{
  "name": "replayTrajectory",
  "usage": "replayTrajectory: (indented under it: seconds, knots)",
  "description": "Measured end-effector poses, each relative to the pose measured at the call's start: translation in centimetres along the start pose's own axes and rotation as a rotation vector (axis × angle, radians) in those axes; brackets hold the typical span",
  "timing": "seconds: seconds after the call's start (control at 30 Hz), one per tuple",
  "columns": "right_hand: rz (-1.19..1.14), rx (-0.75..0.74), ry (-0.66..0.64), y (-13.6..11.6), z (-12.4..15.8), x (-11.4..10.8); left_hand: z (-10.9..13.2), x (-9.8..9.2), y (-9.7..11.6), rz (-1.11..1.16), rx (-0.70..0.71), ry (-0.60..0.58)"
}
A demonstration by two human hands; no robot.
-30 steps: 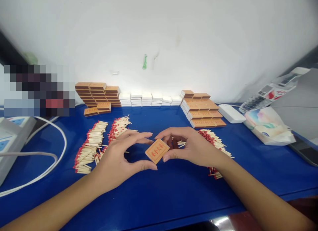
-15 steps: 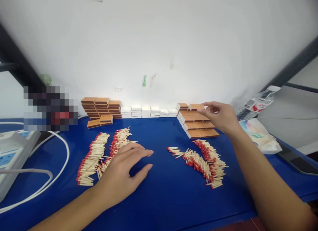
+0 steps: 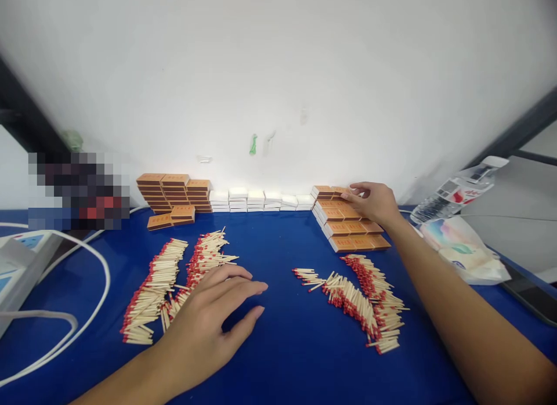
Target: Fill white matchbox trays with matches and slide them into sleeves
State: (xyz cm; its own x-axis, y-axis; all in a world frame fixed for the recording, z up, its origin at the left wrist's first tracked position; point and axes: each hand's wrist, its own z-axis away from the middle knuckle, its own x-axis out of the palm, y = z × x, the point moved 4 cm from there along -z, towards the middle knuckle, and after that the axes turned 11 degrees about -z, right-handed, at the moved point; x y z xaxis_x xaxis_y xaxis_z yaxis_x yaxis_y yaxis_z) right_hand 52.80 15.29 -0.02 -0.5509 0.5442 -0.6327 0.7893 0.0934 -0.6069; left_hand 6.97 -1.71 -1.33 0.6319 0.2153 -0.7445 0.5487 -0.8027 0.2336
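1. And here we are indoors, at a desk-like spot; home or office, hard to call! A blue surface (image 3: 278, 358) spreads beneath the left fingers (image 3: 248, 290), and a scuffed white wall (image 3: 261, 74) rises beyond them.
2. Way out left of those fingers: a power strip (image 3: 43, 245) and looping white cable (image 3: 105, 277), everyday room wiring.
3. Right of the right fingers (image 3: 354, 200), personal bits: plastic bottle (image 3: 452, 190), soft tissue pack (image 3: 461, 248), dark phone-like slab (image 3: 531, 297).

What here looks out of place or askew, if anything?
A few loose matches trail off the far left end of the right-hand match pile, straggling from the denser heap. Also, a green mark stands out oddly against the white wall.
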Motion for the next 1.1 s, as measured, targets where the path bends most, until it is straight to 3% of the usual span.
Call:
replayTrajectory:
  seconds: [0.53,0.8,0.97,1.1]
  knots:
    - [0.018,-0.162,-0.017,0.5,-0.1,1.2,0.1,-0.1,0.3,0.01,0.019,-0.002]
    - [0.072,-0.234,0.04,-0.3,0.8,1.1,-0.2,-0.4,0.4,-0.017,0.019,0.014]
    - [0.285,-0.394,0.075,-3.0,2.7,-0.1,-0.3,-0.4,0.5,-0.018,0.041,0.023]
    - [0.319,-0.515,0.07,-8.2,4.9,-0.7,-0.4,-0.3,0.8,0.037,0.099,0.008]
